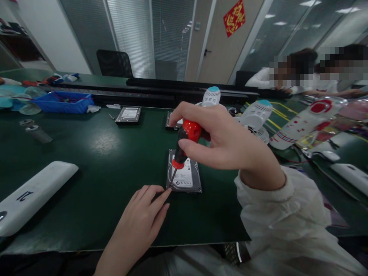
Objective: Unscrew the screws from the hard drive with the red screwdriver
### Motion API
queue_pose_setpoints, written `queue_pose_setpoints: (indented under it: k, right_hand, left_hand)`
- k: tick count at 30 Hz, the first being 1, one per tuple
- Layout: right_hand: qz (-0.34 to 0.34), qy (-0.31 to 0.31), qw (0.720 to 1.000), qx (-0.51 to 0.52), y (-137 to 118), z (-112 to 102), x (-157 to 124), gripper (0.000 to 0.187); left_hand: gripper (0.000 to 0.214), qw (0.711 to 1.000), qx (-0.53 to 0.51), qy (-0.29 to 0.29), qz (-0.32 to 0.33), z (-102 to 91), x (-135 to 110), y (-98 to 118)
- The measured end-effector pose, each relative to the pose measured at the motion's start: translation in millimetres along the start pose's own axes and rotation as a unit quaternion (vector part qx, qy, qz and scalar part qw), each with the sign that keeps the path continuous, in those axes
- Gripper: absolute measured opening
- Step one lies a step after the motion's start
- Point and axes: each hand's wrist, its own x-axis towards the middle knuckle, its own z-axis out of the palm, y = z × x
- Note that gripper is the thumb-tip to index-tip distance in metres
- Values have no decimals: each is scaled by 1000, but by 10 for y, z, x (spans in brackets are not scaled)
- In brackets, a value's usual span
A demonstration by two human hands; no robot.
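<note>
My right hand (222, 140) is wrapped round the red and black handle of a screwdriver (181, 145). The screwdriver leans slightly, its shaft pointing down to the near left corner of a hard drive (186, 174). This drive lies flat on the green table, label up, partly hidden by the handle and my hand. My left hand (145, 212) rests at that same corner, its index fingertip beside the screwdriver's tip and its thumb apart. Whether the tip sits in a screw is too small to tell. Behind my right hand, a second hard drive (171, 124) is partly covered.
Another hard drive (128, 115) lies farther back, near a blue bin (64, 102). At left are a white elongated device (37, 195) and a small metal cylinder (39, 134). White fan-like devices (257, 115) and a white bottle (304, 122) stand at right. Two people sit beyond.
</note>
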Motion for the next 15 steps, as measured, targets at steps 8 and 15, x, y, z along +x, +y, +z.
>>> queue_pose_setpoints:
  k: [8, 15]
  right_hand:
    - [22, -1, 1000, 3, -7, 15, 12, 29]
    - [-4, -15, 1000, 14, 1, 1, 7, 27]
  left_hand:
    - [31, 1000, 2, 6, 5, 7, -12, -14]
    - [32, 1000, -1, -3, -8, -5, -2, -10]
